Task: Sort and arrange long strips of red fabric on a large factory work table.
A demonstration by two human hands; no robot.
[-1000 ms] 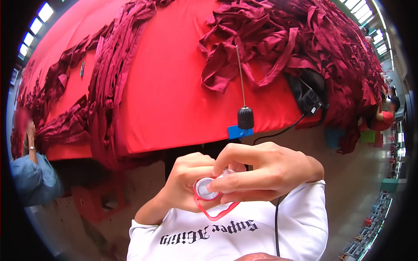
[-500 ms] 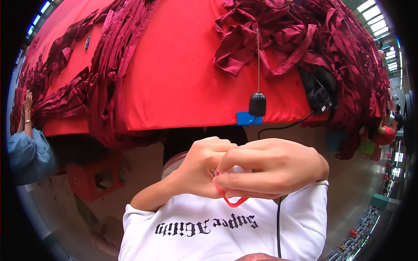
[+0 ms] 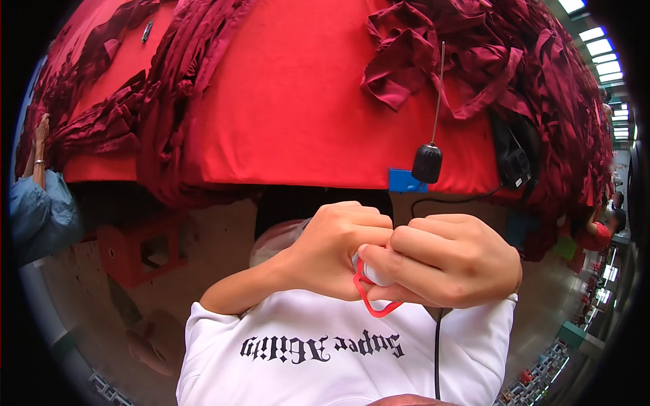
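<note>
Just off the near edge of the red-covered worktop, the left hand and right hand curl closed around a small pale cap with a red loop, seemingly working it between them, which calls for steady, matched grips.

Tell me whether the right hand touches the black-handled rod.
Apart: the head view shows floor and black cable between the right hand and black-handled rod.
</note>
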